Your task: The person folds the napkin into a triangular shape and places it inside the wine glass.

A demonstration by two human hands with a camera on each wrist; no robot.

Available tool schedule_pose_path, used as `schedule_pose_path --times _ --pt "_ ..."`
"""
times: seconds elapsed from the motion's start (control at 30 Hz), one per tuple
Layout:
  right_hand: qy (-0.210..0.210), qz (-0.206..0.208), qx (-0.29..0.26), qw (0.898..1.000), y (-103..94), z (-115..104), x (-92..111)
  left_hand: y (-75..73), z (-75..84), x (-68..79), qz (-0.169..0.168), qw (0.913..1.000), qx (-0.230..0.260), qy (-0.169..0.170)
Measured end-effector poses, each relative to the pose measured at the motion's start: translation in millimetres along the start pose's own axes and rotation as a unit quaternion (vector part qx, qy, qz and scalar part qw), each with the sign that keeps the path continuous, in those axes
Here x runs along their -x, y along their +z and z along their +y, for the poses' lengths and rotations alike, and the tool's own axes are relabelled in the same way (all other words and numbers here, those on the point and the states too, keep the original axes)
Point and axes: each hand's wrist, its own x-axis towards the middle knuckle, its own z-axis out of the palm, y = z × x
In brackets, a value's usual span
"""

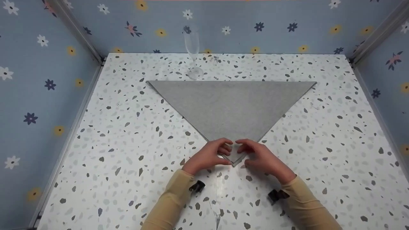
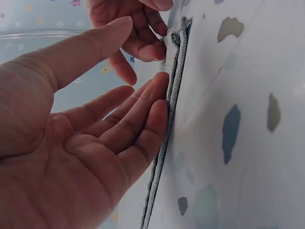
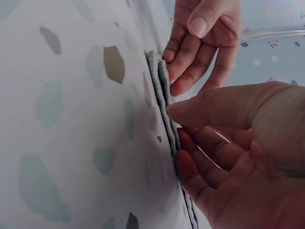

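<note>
Head alone: flute (image 1: 192, 46) beyond cloth (image 1: 231, 108)

No text, label, brand or number can be read.

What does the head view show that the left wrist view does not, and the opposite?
Only the head view shows the stemmed glass and the full triangle of grey cloth. Only the left wrist view shows the palm of the left hand and the cloth's edge side-on. Both show that hand, the right hand, cloth, speckled table and flowered wall.
</note>
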Motion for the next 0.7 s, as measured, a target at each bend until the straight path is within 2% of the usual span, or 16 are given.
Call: schedule_pose_path --times 0.2,0.47,0.7 --pt "0.001 0.022 0.025 0.999 6.0 1.4 -3.3 -0.2 -0.8 0.6 -0.002 0.9999 0.013 -0.009" --pt "0.018 0.049 0.019 0.998 10.2 1.1 -7.9 -1.0 -2.7 -2.5 -0.001 0.9995 0.025 -0.019" --pt "0.03 0.066 0.047 0.996 12.3 0.5 -11.7 -0.8 -1.6 -3.3 0.004 0.9994 0.027 -0.021"
